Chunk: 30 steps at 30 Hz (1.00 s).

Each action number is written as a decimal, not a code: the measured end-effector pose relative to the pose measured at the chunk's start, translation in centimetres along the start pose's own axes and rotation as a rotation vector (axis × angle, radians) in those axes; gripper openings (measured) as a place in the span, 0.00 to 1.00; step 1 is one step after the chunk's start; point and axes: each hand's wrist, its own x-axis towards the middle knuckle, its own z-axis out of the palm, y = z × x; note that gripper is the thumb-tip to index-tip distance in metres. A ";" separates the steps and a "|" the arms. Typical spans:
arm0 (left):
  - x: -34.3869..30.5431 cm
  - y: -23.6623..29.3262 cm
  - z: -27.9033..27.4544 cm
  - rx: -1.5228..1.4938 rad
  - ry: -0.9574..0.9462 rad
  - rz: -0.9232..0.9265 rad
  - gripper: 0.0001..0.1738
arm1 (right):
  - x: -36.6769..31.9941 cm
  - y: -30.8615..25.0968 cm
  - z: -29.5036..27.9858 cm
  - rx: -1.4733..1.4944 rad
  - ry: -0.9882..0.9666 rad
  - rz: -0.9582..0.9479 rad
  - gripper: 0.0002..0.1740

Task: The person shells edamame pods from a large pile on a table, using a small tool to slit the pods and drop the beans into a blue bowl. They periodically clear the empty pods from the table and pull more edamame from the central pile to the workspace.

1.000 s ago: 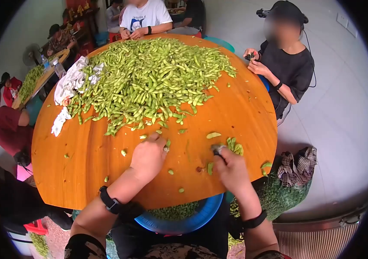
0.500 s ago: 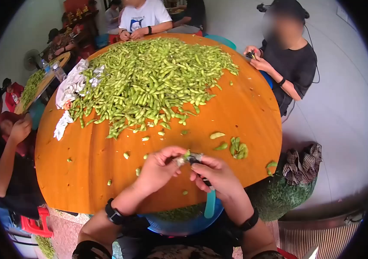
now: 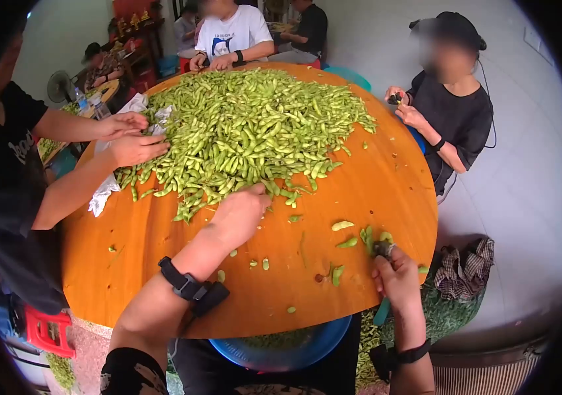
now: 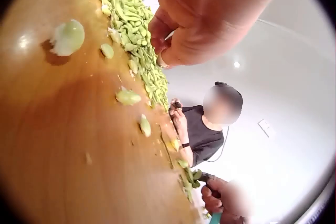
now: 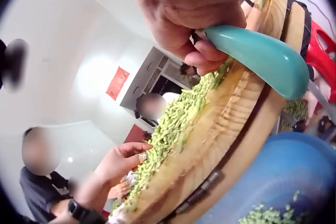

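Soybean pods [image 3: 254,125] — teal-handled tool [image 5: 262,56] nearby

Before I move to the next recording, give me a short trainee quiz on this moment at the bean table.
1. True or false: the left hand touches the near edge of the big pile of green bean pods.
2. Which hand grips the teal plastic-handled tool? A: left hand. B: right hand. C: neither.
3. Fill in: below the round orange wooden table, by the person's lap, sits a ____ plastic basin.
Key: 1 true; 2 B; 3 blue.
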 end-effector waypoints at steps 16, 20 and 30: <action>-5.2 7.2 0.7 -1.196 0.008 -0.361 0.12 | -0.7 -2.9 8.5 0.296 -0.475 0.121 0.08; -5.5 7.4 1.5 -1.309 0.049 -0.320 0.12 | -1.2 -2.9 8.9 0.340 -0.430 0.133 0.05; -5.4 6.4 2.3 -1.670 -0.005 -0.428 0.11 | -0.5 -1.9 9.8 0.502 -0.376 0.194 0.06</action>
